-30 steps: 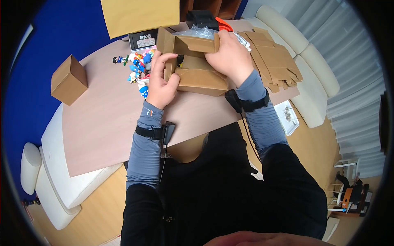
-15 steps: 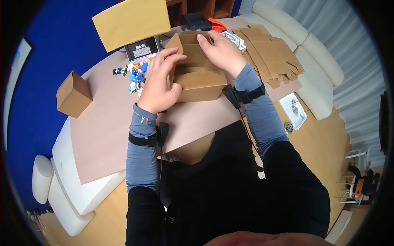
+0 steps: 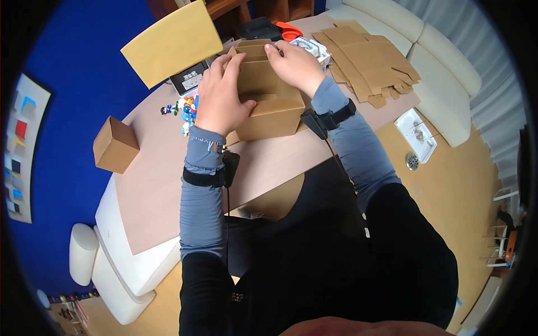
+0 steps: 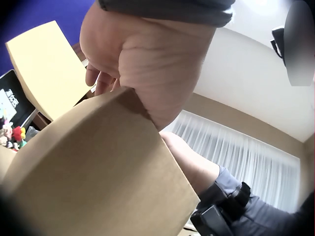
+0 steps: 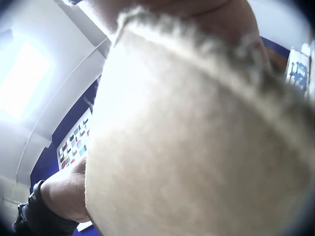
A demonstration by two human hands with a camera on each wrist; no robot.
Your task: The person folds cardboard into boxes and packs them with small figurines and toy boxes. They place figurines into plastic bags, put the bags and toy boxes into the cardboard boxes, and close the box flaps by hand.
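Note:
An open cardboard box (image 3: 269,124) stands between both hands at the table's near side, its mouth upward and its bare inside visible in the head view. My left hand (image 3: 219,99) holds the left wall, fingers at the far left corner and thumb at the near edge. On the opposite side my right hand (image 3: 298,68) grips the far right rim, its thumb over the inner side and its other fingers mostly hidden outside. The left wrist view shows a plain box wall (image 4: 108,172) below the palm. A blurred cardboard panel (image 5: 197,137) fills much of the right wrist view.
Small colourful figurines (image 3: 189,109) lie left of the box, near a black box (image 3: 189,79) and a yellow panel (image 3: 171,45). A closed carton (image 3: 116,147) stands at the table's left edge. Flattened cardboard (image 3: 372,61) and an orange-handled thing (image 3: 289,31) lie at the far right.
The box has tipped so its opening faces up more, and its inside shows more. My left hand has closed in on the left wall; the right thumb has shifted over the far rim.

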